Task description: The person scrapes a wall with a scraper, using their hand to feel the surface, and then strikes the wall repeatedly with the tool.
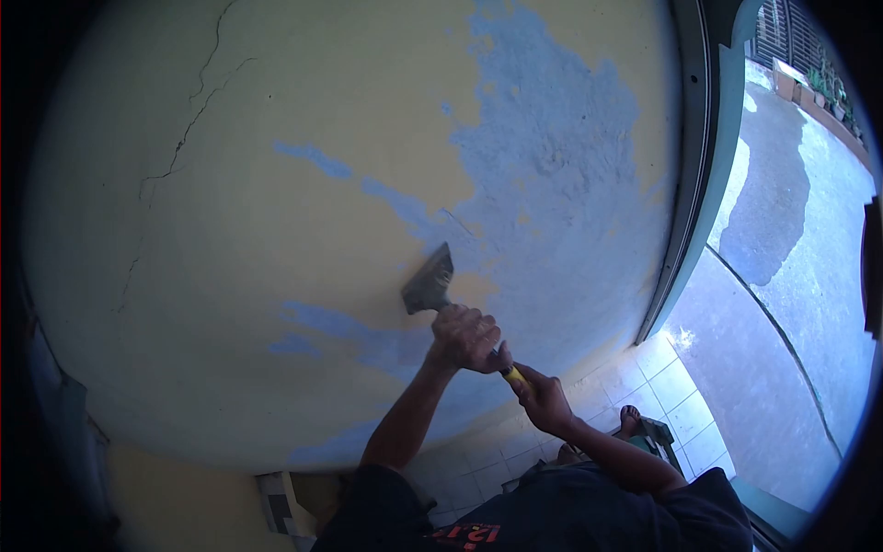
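Note:
A wide-bladed paint scraper [428, 283] is held in both hands, its flat blade against the wall [230, 239]. My left hand [467, 339] is closed around it just behind the blade. Lower on the yellow-and-black handle, my right hand [544, 403] grips near the end. The wall carries yellowish paint, and a large irregular bluish-grey patch [561, 156] shows where that coat is gone. Narrower bare streaks lie left of the patch, above and below the blade. The blade's edge meets yellowish paint beside the bare area.
Thin cracks [181, 143] run down the wall's upper left. A door frame [694, 184] borders the wall on the right, with concrete ground [763, 322] and potted plants [832, 103] outside. White floor tiles [676, 386] and a bare foot [630, 420] show below.

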Demonstrator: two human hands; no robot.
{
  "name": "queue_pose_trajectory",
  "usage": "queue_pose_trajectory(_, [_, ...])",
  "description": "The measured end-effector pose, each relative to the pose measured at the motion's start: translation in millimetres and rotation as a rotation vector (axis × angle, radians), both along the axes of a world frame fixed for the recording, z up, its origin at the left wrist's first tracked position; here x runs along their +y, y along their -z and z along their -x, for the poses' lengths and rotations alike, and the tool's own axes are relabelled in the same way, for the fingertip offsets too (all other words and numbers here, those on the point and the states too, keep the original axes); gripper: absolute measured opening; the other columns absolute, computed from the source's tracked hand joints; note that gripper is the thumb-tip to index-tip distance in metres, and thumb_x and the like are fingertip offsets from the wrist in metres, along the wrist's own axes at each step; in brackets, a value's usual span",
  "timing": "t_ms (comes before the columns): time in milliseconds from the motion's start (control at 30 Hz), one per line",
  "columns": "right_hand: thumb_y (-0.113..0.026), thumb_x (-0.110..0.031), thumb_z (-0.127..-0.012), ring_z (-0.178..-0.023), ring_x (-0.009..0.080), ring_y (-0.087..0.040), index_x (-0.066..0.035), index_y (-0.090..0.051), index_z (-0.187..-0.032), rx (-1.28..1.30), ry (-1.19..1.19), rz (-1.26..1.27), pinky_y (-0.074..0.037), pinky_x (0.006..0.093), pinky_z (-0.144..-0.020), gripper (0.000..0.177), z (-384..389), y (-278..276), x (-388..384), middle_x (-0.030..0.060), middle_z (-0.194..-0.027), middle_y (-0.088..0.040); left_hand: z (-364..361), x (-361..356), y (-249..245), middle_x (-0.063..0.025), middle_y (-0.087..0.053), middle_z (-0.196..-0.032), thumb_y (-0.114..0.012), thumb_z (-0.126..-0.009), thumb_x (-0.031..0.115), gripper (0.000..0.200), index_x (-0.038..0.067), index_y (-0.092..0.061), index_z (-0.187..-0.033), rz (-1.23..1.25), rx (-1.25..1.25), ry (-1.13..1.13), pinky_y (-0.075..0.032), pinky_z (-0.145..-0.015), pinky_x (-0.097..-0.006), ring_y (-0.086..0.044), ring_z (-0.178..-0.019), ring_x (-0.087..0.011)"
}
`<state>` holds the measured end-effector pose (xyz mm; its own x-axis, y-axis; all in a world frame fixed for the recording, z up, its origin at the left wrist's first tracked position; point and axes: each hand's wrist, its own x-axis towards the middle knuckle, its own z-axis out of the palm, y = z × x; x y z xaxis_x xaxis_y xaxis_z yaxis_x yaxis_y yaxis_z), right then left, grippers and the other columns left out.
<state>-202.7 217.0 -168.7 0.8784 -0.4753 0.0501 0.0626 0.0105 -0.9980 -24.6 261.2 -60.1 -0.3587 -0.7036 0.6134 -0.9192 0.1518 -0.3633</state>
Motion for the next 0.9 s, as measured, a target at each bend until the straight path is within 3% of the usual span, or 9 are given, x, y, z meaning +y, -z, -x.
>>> queue_pose_trajectory(167, [-0.055, -0.024, -0.096, -0.066, 0.0266, -0.066, -0.005, -0.056, -0.126, 0.008, -0.035, -0.003, -0.050, 0.0342, -0.064, 0.035, 6, -4, 4, 0.0187, -0.075, -0.063, 3, 6, -7, 0.0002, -0.051, -0.056, -0.059, -0.067, 0.028, 0.024, 0.016, -0.048, -0.051, -0.023, 0.008, -0.012, -0.033, -0.050, -0.0322, -0.048, -0.047, -0.0151])
queue_pose_trajectory(267, [-0.052, -0.024, -0.098, -0.063, 0.0174, -0.063, -0.004, -0.056, -0.126, 0.080, -0.013, -0.073, -0.050, 0.0321, -0.064, 0.036, 24, 12, 14, 0.0103, -0.069, -0.062, 12, 9, 20, 0.0002, -0.052, -0.056, -0.059, -0.067, 0.029, 0.023, 0.015, -0.048, -0.051, -0.113, 0.062, -0.023, -0.034, -0.051, -0.0327, -0.049, -0.049, -0.0155])
queue_pose_trajectory(333, [-0.051, -0.024, -0.098, -0.063, 0.0162, -0.062, -0.003, -0.056, -0.126, 0.052, 0.001, -0.046, -0.050, 0.0315, -0.064, 0.035, 18, 14, 12, 0.0093, -0.068, -0.061, 6, 4, 23, -0.0001, -0.051, -0.055, -0.057, -0.066, 0.029, 0.024, 0.015, -0.046, -0.050, -0.070, 0.050, -0.011, -0.034, -0.051, -0.0321, -0.050, -0.047, -0.0153])
queue_pose_trajectory(533, [-0.051, -0.026, -0.098, -0.060, 0.0131, -0.060, -0.003, -0.053, -0.127, -0.036, -0.039, -0.034, -0.048, 0.0302, -0.059, 0.037, 4, -22, 2, 0.0057, -0.066, -0.059, -1, -4, -35, 0.0001, -0.052, -0.056, -0.058, -0.065, 0.029, 0.021, 0.015, -0.048, -0.051, -0.004, 0.003, 0.022, -0.035, -0.053, -0.0334, -0.050, -0.050, -0.0160])
queue_pose_trajectory(633, [-0.045, -0.032, -0.101, -0.059, 0.0129, -0.057, -0.004, -0.044, -0.137, -0.083, -0.169, -0.101, -0.048, 0.0288, -0.058, 0.046, 15, -32, -10, 0.0049, -0.069, -0.056, 4, -7, -47, -0.0002, -0.053, -0.055, -0.057, -0.066, 0.032, 0.026, 0.015, -0.046, -0.049, 0.055, -0.031, 0.033, -0.034, -0.050, -0.0311, -0.051, -0.047, -0.0153])
queue_pose_trajectory(700, [-0.039, -0.037, -0.102, -0.058, 0.0122, -0.054, -0.006, -0.031, -0.146, -0.167, -0.431, -0.477, -0.049, 0.0272, -0.057, 0.055, 31, -29, -15, 0.0043, -0.071, -0.052, 14, -3, -45, 0.0005, -0.052, -0.055, -0.057, -0.065, 0.033, 0.027, 0.015, -0.045, -0.049, 0.015, 0.007, 0.059, -0.034, -0.050, -0.0314, -0.051, -0.048, -0.0148])
queue_pose_trajectory(733, [-0.036, -0.039, -0.103, -0.057, 0.0113, -0.050, -0.006, -0.023, -0.149, -0.182, -0.483, -0.502, -0.049, 0.0261, -0.055, 0.059, 35, -24, -16, 0.0050, -0.073, -0.048, 17, -4, -39, 0.0015, -0.051, -0.055, -0.058, -0.065, 0.034, 0.028, 0.015, -0.045, -0.049, 0.025, 0.044, 0.085, -0.033, -0.050, -0.0323, -0.049, -0.048, -0.0146])
queue_pose_trajectory(900, [-0.039, -0.037, -0.102, -0.052, 0.0065, -0.044, -0.004, -0.025, -0.148, -0.166, -0.411, -0.522, -0.040, 0.0223, -0.049, 0.058, 41, -30, -16, 0.0005, -0.067, -0.045, 21, -16, -45, 0.0011, -0.049, -0.054, -0.061, -0.063, 0.031, 0.025, 0.014, -0.049, -0.051, -0.009, 0.050, 0.088, -0.035, -0.053, -0.0339, -0.047, -0.049, -0.0163])
